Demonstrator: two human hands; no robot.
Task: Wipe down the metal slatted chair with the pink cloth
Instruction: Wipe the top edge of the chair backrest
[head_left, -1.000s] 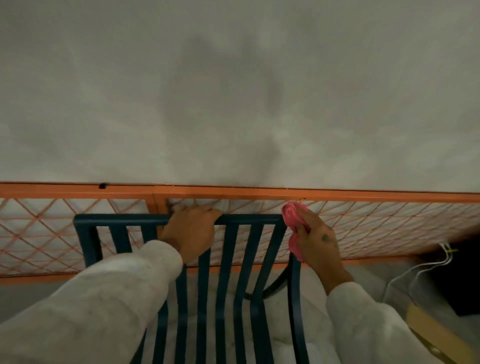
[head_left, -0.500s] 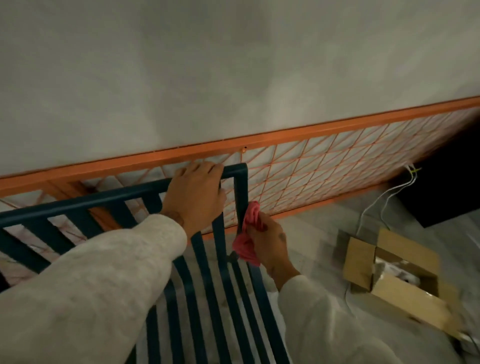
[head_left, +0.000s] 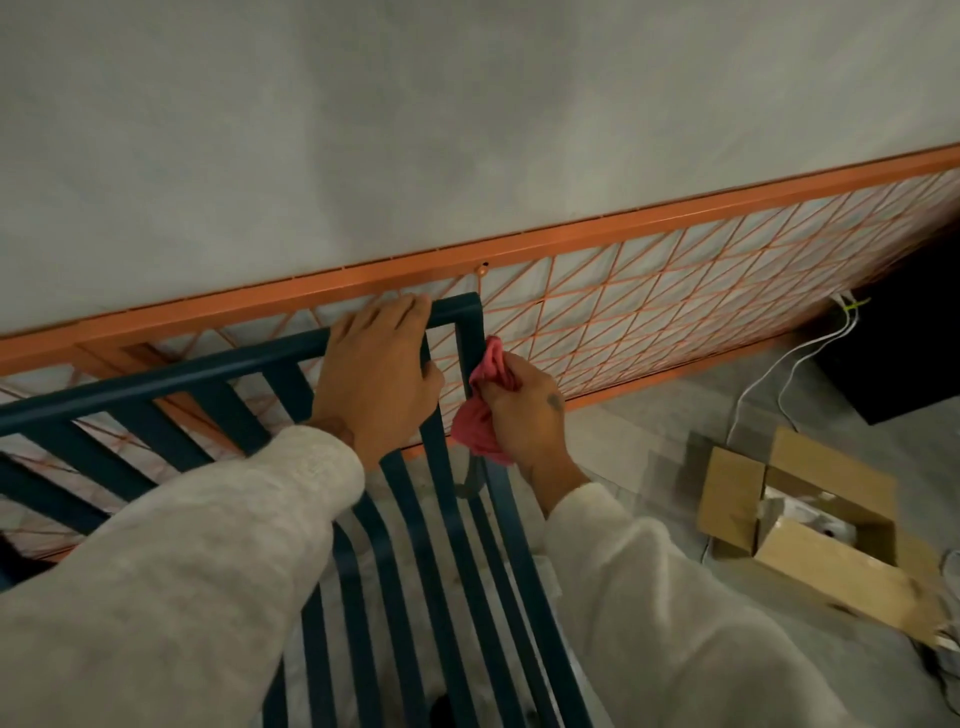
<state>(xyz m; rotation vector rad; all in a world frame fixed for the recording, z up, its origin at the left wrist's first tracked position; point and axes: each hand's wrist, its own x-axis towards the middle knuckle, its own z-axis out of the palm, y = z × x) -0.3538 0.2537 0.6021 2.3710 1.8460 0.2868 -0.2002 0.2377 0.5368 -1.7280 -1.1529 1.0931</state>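
Observation:
The dark teal metal slatted chair (head_left: 156, 379) fills the lower left and middle, its backrest top rail running up to a right corner. My left hand (head_left: 376, 374) grips that top rail near the corner, fingers curled over it. My right hand (head_left: 524, 415) holds the bunched pink cloth (head_left: 480, 410) against the chair's right upright post, a little below the corner. Part of the cloth is hidden inside my fingers.
An orange metal grid panel (head_left: 649, 322) leans on the grey wall behind the chair. An open cardboard box (head_left: 810, 525) sits on the floor at the right. White cables (head_left: 779, 364) run to a black object (head_left: 904, 364) at the far right.
The view swung right and tilted. My right hand slid the pink cloth down the right upright from its top corner, and it sits slightly higher now than half a second ago. My left hand kept its grip.

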